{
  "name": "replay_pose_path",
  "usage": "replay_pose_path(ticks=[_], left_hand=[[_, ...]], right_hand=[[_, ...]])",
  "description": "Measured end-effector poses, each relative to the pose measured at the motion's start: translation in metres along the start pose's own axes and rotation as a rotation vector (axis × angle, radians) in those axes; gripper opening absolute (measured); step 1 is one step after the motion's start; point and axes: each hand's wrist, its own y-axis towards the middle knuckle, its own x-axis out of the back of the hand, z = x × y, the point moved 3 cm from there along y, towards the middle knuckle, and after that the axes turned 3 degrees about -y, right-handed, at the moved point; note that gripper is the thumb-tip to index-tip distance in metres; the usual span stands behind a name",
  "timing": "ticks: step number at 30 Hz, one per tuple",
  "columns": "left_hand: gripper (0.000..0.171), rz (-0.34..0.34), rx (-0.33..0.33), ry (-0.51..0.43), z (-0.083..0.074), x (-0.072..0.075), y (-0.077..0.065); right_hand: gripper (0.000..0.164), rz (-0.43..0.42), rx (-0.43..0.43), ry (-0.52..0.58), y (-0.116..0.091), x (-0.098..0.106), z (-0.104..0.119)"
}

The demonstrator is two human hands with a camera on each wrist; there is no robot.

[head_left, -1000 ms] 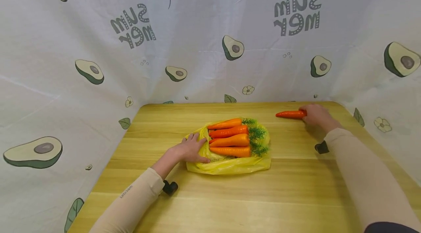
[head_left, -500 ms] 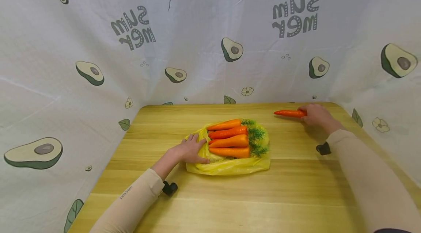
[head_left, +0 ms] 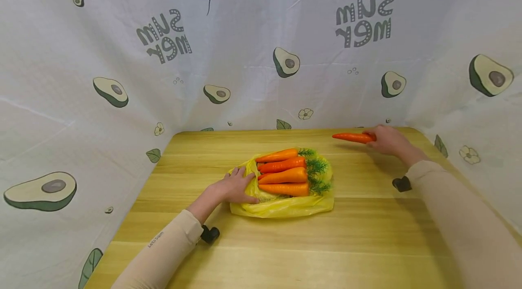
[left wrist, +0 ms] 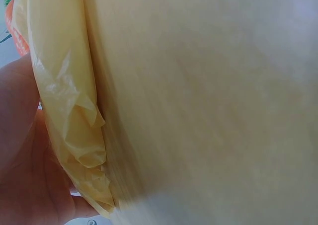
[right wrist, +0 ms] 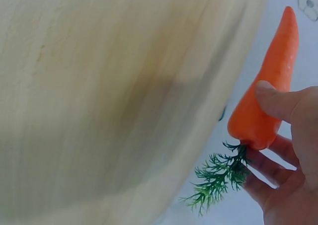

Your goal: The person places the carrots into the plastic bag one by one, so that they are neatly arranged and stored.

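Note:
A red-orange carrot (head_left: 351,137) with green fronds (right wrist: 221,175) is in my right hand (head_left: 387,139), thumb on its body and fingers behind its thick end. Its tip points left, above the table's far right part. My left hand (head_left: 235,188) rests with spread fingers on the left edge of a yellow plastic bag (head_left: 285,209). Several orange and red carrots (head_left: 285,175) lie side by side in the bag, tips left and green fronds right. The left wrist view shows the bag's folded edge (left wrist: 69,96) against the hand; some fingers are hidden behind it.
The wooden table (head_left: 318,252) has a far edge along a white curtain (head_left: 244,62) printed with avocados and mirrored lettering. Black wrist cameras (head_left: 210,234) are fixed near both cuffs.
My right hand has lifted the carrot off the table and moved it slightly left. The left hand stays on the bag. The head view has shifted a little.

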Motion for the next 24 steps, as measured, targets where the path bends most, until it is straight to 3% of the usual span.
replay_pose_path(ticks=[6, 10, 24], left_hand=[[0.091, 0.008, 0.006, -0.008, -0.001, 0.001, 0.001], [0.091, 0.007, 0.007, -0.003, -0.001, 0.000, 0.001], [0.091, -0.001, 0.011, -0.008, 0.001, -0.001, -0.001]], right_hand=[[0.048, 0.107, 0.007, -0.012, 0.018, -0.013, -0.022], [0.051, 0.118, -0.017, -0.033, 0.017, -0.010, -0.011], [0.045, 0.093, 0.091, -0.021, 0.022, 0.013, 0.038]])
